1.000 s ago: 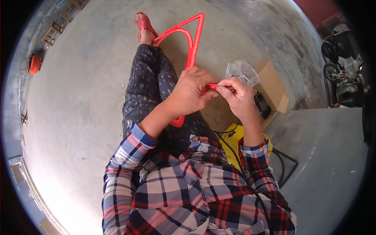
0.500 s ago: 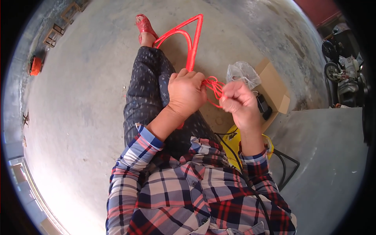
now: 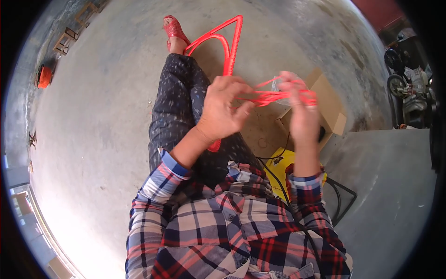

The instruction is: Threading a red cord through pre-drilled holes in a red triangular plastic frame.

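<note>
A triangular frame wrapped in red cord (image 3: pixel 231 53) stretches from beside my foot to my lap. My left hand (image 3: pixel 223 104) lies over its middle, with the thumb spread away from the fingers. Loops of loose red cord (image 3: pixel 269 96) run sideways from this hand to my right hand (image 3: pixel 303 114), which is blurred and holds the bundle in its fingers. Below my left wrist, the frame's red lower end (image 3: pixel 214 145) shows on my thigh. My left palm hides where the cord meets the frame.
An opened cardboard box (image 3: pixel 332 104) stands on the right, partly behind my right hand, with clear plastic (image 3: pixel 275 85) near it. Close to my right forearm are a yellow bag (image 3: pixel 277 174) and a black cable (image 3: pixel 302 223). A motorcycle (image 3: pixel 411 93) stands at the far right.
My right hand has moved right and slightly up, drawing the cord loops out longer. My left hand has loosened from a fist, and its thumb now stands apart.
</note>
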Tool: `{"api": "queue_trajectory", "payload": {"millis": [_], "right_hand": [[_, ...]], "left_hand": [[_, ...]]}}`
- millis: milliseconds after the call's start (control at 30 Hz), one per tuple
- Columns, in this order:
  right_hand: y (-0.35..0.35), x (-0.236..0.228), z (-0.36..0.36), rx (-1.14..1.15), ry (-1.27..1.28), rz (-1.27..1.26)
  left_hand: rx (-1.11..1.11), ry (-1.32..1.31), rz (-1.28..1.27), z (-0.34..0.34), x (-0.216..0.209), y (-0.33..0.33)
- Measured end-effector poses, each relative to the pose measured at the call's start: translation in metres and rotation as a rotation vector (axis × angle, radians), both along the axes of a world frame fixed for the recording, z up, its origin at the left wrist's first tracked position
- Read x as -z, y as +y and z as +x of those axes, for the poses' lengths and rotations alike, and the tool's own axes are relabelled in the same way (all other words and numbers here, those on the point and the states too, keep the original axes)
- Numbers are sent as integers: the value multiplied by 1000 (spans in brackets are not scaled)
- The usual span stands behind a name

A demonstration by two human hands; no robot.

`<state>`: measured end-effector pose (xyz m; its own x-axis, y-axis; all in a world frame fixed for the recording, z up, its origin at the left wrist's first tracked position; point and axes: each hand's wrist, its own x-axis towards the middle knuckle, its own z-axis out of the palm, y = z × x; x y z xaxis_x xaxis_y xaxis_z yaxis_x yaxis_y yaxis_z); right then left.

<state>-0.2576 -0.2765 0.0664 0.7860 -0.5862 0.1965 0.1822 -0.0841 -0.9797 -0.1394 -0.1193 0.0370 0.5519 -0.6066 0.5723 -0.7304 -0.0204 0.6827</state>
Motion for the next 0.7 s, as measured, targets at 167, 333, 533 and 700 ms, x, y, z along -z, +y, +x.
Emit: {"api": "queue_trajectory", "payload": {"millis": [167, 333, 533, 700], "right_hand": [[-108, -9, -72, 23, -194, 44], [-202, 11, -143, 131, -433, 343], [-95, 41, -55, 493, -79, 512], [31, 73, 34, -151, 187, 120]], "left_hand": [[-195, 643, 108, 31, 30, 31], [195, 1534, -134, 37, 52, 27], [186, 1514, 12, 37, 70, 19], [178, 1536, 24, 36, 68, 19]]}}
